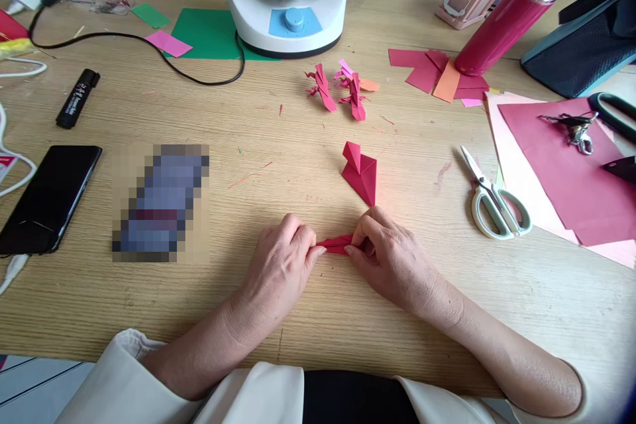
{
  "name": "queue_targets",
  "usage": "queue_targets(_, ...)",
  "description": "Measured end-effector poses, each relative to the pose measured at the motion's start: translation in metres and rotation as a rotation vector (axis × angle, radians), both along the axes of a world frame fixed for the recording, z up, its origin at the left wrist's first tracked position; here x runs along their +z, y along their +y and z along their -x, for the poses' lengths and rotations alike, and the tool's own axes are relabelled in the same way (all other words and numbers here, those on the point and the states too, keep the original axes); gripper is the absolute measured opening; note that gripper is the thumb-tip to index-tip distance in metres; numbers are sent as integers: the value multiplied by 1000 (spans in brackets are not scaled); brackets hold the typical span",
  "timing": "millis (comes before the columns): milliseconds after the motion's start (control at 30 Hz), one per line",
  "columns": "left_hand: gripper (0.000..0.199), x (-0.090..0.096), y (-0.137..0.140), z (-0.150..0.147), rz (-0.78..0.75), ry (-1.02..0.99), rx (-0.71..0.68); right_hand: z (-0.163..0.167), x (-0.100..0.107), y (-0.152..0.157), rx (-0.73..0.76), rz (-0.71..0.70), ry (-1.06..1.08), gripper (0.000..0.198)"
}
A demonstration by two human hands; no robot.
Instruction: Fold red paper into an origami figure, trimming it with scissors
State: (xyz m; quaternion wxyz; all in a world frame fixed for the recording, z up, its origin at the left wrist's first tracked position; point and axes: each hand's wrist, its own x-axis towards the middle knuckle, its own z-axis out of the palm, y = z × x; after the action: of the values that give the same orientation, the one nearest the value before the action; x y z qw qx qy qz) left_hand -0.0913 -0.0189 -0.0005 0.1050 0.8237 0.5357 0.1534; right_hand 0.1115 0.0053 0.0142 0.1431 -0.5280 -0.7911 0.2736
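A narrow folded strip of red paper is stretched between my two hands, low over the wooden table. My left hand pinches its left end between thumb and fingers. At its right end, my right hand pinches it the same way. Both ends are hidden under my fingertips. Just beyond my right hand lies another folded red paper piece, with a flap standing up at its top. Farther back stand small folded paper figures, one red figure beside another red figure, with pink and orange paper around them.
White scissors lie right of my hands, by red sheets. A fan stands at the back, a red flask back right. Leftward are a pixelated phone-like shape, a black phone, a marker and a cable.
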Motion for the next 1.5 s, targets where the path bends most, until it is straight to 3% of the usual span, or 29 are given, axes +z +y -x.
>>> queue_targets(467, 16, 2, 1, 3, 9, 233, 58, -3, 0, 2, 50, 35, 14, 12)
queue_targets(700, 16, -2, -6, 12, -47, 34, 47, -1, 1, 2, 66, 20, -37, 10)
queue_targets(833, 37, -2, -21, 9, -210, 72, -159, -1, -5, 2, 68, -14, -20, 11)
queue_targets(933, 49, -4, -30, 5, -157, 176, -305, -2, -8, 2, 68, -45, -14, 11)
queue_targets(1333, 76, -5, -36, -12, -61, 261, -233, 0, -6, 3, 53, -63, 3, 10)
queue_targets(1500, 76, -4, -35, -15, -51, 254, -227, -8, -2, 6, 105, -35, 90, 13)
